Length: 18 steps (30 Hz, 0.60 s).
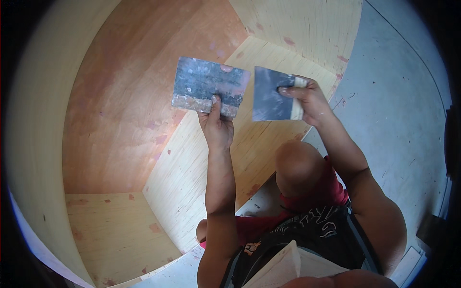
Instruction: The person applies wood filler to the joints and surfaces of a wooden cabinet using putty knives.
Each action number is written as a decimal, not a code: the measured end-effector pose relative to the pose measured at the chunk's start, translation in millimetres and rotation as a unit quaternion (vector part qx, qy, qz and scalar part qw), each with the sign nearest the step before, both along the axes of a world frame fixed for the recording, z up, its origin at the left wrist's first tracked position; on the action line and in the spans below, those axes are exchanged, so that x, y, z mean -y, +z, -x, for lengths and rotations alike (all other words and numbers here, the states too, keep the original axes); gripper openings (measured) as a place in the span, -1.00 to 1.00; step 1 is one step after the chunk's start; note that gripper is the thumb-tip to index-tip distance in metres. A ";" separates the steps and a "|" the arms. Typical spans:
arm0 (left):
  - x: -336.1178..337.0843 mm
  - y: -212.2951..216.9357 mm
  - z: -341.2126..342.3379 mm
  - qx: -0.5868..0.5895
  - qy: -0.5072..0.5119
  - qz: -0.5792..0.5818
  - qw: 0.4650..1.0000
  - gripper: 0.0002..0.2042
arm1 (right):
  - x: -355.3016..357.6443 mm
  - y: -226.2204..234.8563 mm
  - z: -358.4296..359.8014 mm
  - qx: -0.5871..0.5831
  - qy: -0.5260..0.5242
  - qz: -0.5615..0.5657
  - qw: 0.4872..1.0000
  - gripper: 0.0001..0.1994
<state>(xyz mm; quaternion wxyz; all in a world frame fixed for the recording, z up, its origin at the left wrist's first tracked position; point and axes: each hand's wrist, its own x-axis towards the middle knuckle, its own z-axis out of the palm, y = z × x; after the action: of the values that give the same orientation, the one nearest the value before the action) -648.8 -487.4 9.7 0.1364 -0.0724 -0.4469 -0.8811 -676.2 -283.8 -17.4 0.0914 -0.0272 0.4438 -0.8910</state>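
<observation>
My left hand (219,129) grips a wide putty scraper (199,81) by its lower edge, thumb on top. Its dark blade is crusted with dried filler, and a small lump of pink putty (226,68) sits near the far edge. To the right, my right hand (314,102) closes on a second putty scraper (269,103), thumb across the face by its cream-coloured grip strip. That grey blade looks cleaner, with a few pale smears. The two scrapers are held up side by side, a narrow gap between them, above a plywood box.
Below lies the open plywood box, with a reddish bottom panel (139,86) and pale side panels (177,163) dotted with pinkish filler patches. Its curved wall (38,120) rises at the left. Grey floor (384,110) extends along the right. My bent knee (297,165) is close to the box edge.
</observation>
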 end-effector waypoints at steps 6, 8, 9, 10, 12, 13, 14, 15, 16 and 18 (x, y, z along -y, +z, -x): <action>-4.2 2.5 -3.0 -0.036 0.014 0.174 0.984 -0.66 | 11.2 12.9 10.7 -0.028 -0.002 0.020 0.999 -0.80; 4.5 3.3 -1.4 0.069 0.012 0.400 0.914 -0.61 | 9.5 7.9 21.3 -0.023 0.036 0.024 0.999 -0.80; 10.8 4.7 -2.1 0.061 0.012 0.412 0.909 -0.61 | 10.5 8.3 30.3 -0.030 0.032 0.037 0.998 -0.80; 20.2 1.4 -6.7 0.072 -0.010 0.400 0.914 -0.61 | 14.1 5.2 39.1 -0.048 0.054 0.071 0.995 -0.79; 45.9 -4.8 -24.6 0.101 -0.054 0.375 0.920 -0.61 | 22.6 13.2 60.0 -0.055 0.053 0.170 0.983 -0.73; 57.1 0.1 -31.3 0.142 -0.016 0.354 0.924 -0.62 | 17.9 35.5 83.9 -0.047 0.024 0.227 0.972 -0.70; 76.0 -2.0 -42.7 0.188 0.017 0.331 0.925 -0.63 | 15.3 47.2 109.7 -0.091 -0.015 0.262 0.961 -0.71; 106.0 -7.2 -54.6 0.219 0.061 0.291 0.929 -0.64 | 19.1 61.9 139.1 -0.134 -0.049 0.298 0.944 -0.73; 132.7 -8.4 -68.5 0.249 0.106 0.250 0.930 -0.65 | 27.5 77.1 173.5 -0.159 -0.101 0.287 0.939 -0.74; 156.0 -2.1 -93.1 0.266 0.163 0.258 0.914 -0.67 | 36.3 108.7 219.0 -0.165 -0.157 0.286 0.931 -0.79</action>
<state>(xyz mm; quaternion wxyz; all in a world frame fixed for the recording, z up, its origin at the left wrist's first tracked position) -555.7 -643.4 7.6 0.1312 0.2058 -0.6841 -0.6874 -895.2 -320.1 91.3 -0.1357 -0.1288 0.1773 -0.9662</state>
